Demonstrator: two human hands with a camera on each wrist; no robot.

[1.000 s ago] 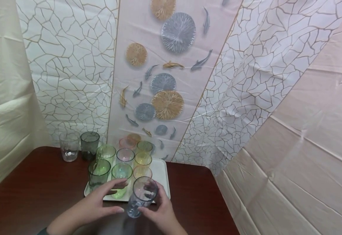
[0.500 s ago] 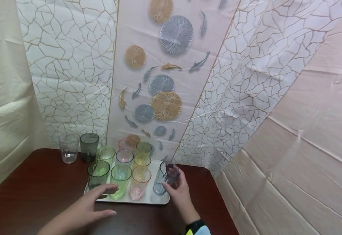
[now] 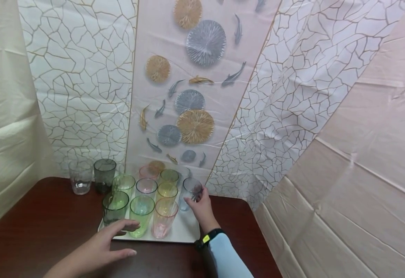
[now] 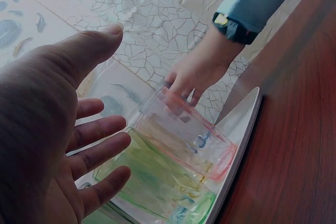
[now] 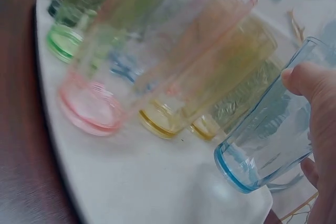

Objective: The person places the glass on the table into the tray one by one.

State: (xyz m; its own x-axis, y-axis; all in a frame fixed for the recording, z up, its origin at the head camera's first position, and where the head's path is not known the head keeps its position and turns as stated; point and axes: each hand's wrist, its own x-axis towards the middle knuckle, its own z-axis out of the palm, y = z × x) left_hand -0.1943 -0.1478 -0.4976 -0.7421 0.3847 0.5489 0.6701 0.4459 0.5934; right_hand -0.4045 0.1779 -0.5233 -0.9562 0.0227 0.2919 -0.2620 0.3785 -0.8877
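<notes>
My right hand (image 3: 203, 210) grips a clear bluish drinking glass (image 5: 262, 140) between thumb and fingers, above the right part of the white tray (image 3: 185, 229). In the right wrist view the glass has a blue ring at its base; whether that base touches the tray I cannot tell. Held out over the front left of the tray, my left hand (image 3: 105, 243) has its thumb and fingers spread and holds nothing. Its fingertips are nearest a green glass (image 3: 141, 222). Right of that one stands a pink glass (image 3: 163, 222), and a dark green glass (image 3: 113, 212) is to its left.
Farther back on the tray are more tinted glasses, among them a yellow glass (image 3: 167, 191) and an olive glass (image 3: 169, 176). Left of the tray, a clear glass (image 3: 81, 181) and a dark grey glass (image 3: 104, 177) stand on the brown table (image 3: 49, 220). Patterned cloth (image 3: 84, 77) hangs behind.
My right hand has carried the bluish glass from in front of the tray to its right side, then farther back. The left hand has drawn slightly left and stays spread.
</notes>
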